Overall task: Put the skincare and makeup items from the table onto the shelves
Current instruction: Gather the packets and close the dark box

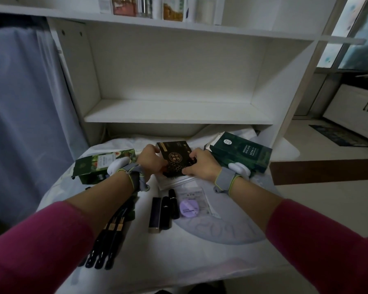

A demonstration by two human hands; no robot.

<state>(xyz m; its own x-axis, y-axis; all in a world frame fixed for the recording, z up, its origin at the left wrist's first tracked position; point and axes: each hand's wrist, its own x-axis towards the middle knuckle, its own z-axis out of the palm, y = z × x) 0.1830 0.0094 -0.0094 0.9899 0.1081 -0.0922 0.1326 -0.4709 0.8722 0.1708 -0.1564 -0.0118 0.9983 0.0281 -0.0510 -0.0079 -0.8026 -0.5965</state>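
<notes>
A black packet with gold print [176, 159] lies on top of a stack of flat packets [174, 180] at the far middle of the table. My left hand [150, 161] grips its left edge and my right hand [202, 164] grips its right edge. A green avocado box [94, 166] lies to the left, a dark green mask box [242, 151] to the right. Nearer me lie dark lipstick tubes [164, 211], a purple puff in a clear bag [189, 206] and black-handled brushes [108, 240]. The white shelf [174, 117] stands right behind the table.
The upper shelf [157, 24] holds several bottles and jars [172, 7]. A white cloth [179, 251] covers the table. A blue-grey curtain [23, 124] hangs at the left. A white cabinet [357, 111] and floor mats are at the right.
</notes>
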